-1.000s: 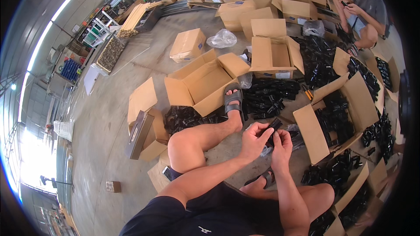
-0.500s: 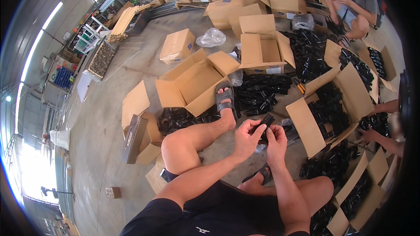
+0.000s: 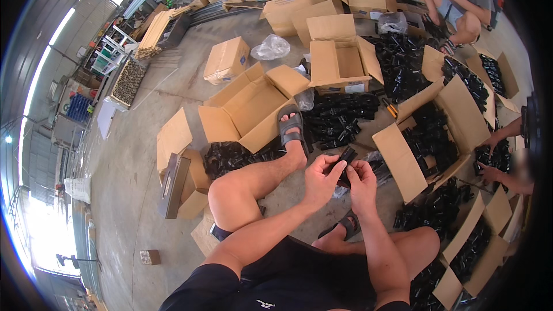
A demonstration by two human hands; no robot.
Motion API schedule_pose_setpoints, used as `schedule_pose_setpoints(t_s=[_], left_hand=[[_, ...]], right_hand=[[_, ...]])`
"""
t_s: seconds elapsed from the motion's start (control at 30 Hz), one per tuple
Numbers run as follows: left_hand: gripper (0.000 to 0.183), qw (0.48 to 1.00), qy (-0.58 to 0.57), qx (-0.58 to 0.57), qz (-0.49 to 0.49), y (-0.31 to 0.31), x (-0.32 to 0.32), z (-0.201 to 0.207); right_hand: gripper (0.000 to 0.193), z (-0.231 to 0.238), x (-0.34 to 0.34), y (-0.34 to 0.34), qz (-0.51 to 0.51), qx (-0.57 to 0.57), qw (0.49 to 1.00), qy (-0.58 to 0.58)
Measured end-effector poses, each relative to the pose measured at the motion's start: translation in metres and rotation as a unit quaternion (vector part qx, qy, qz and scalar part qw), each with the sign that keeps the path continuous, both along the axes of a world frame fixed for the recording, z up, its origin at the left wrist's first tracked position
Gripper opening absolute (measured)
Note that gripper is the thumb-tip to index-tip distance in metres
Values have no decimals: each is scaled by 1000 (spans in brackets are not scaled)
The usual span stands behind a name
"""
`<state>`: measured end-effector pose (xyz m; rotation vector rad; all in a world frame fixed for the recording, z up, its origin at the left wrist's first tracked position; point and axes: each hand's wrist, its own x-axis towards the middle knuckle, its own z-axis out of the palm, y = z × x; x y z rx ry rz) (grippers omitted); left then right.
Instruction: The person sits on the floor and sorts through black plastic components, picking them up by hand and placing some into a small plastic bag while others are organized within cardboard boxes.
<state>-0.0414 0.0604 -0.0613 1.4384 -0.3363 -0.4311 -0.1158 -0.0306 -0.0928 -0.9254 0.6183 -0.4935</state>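
Observation:
Between my two hands is a small black piece (image 3: 348,154), apparently plastic, its upper end sticking out above my fingers. My left hand (image 3: 321,181) grips it with thumb and fingers. Closed on the same piece from the other side is my right hand (image 3: 362,184); my fingers hide its lower part. Beyond my hands a heap of similar black pieces (image 3: 340,118) lies on the floor. To the right, an open cardboard box (image 3: 400,164) contains more of them.
An open box (image 3: 245,106) stands by my sandalled foot (image 3: 291,126). A grey flat box (image 3: 176,187) leans in another carton at left. An orange-handled tool (image 3: 391,108) lies near the heap. One co-worker's hands (image 3: 491,173) reach into pieces at right; another person (image 3: 461,0) sits farther back.
The whole view has shifted slightly left. My hands keep hold of the black piece with little change in grip. The co-worker's hands at right have moved a little among the pieces.

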Motion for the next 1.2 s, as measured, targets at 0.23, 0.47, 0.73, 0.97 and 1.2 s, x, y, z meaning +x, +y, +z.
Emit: schedule_pose_setpoints(t_s=[0.23, 0.47, 0.73, 0.97, 1.2], left_hand=[[17, 999, 34, -13, -3, -1, -1, 7], [18, 1000, 5, 10, -5, -2, 0, 5], [17, 1000, -12, 7, -4, 1, 3, 0], [21, 999, 34, 18, 12, -1, 4, -1], [17, 960, 281, -3, -6, 15, 44, 12]], right_hand=[[10, -5, 0, -2, 6, -10, 1000, -1], [14, 4, 0, -3, 0, 6, 1000, 7], [17, 15, -2, -2, 17, 18, 999, 24], [17, 21, -5, -10, 41, 22, 997, 66], [60, 69, -19, -29, 197, -398, 896, -16]])
